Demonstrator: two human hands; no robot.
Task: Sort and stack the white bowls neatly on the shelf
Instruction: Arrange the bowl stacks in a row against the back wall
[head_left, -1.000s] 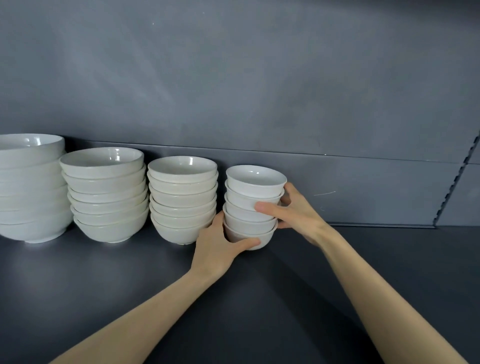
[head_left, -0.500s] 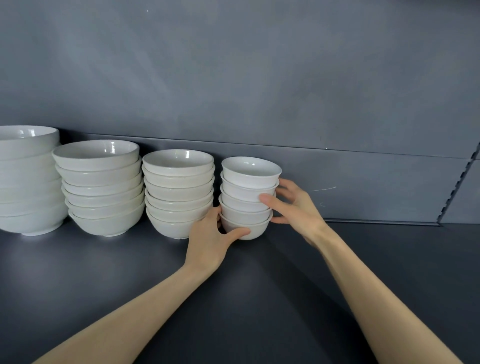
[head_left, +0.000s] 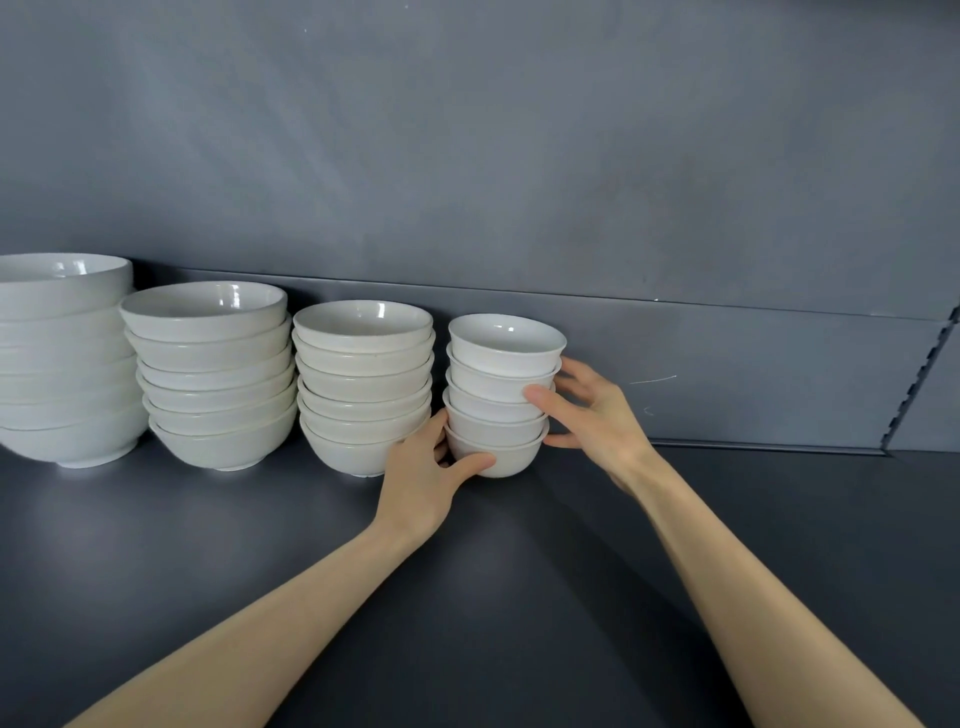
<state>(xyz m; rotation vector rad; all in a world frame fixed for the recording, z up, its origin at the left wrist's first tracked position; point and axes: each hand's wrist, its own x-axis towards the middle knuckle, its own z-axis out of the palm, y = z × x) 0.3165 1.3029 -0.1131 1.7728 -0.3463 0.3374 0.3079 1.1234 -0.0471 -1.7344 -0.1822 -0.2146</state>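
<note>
A grey back wall (head_left: 467, 156) fills the upper half of the view, and below it lies the dark shelf (head_left: 208, 571). On the shelf, close to the wall, four piles of white bowls stand in one row, from big at the left to small at the right. The largest stack (head_left: 57, 364) is cut off by the left edge, so its full width is not seen. Just beside it stands the second stack (head_left: 213, 384), then the third stack (head_left: 363, 384), and last the smallest stack (head_left: 498, 374), five bowls upright on the shelf. The left hand (head_left: 415, 483) sits in the gap between the third and the smallest stack. It grasps the bottom bowl with the thumb curled round the front, and its fingers are hidden behind. The right hand (head_left: 597, 421) is on the other side, with its fingers spread and nearly straight, and only the thumb tip touches the middle bowl. At the far right a slotted upright (head_left: 919, 384) is partly cut off, and a thin pale scratch (head_left: 652, 381) marks the wall
</note>
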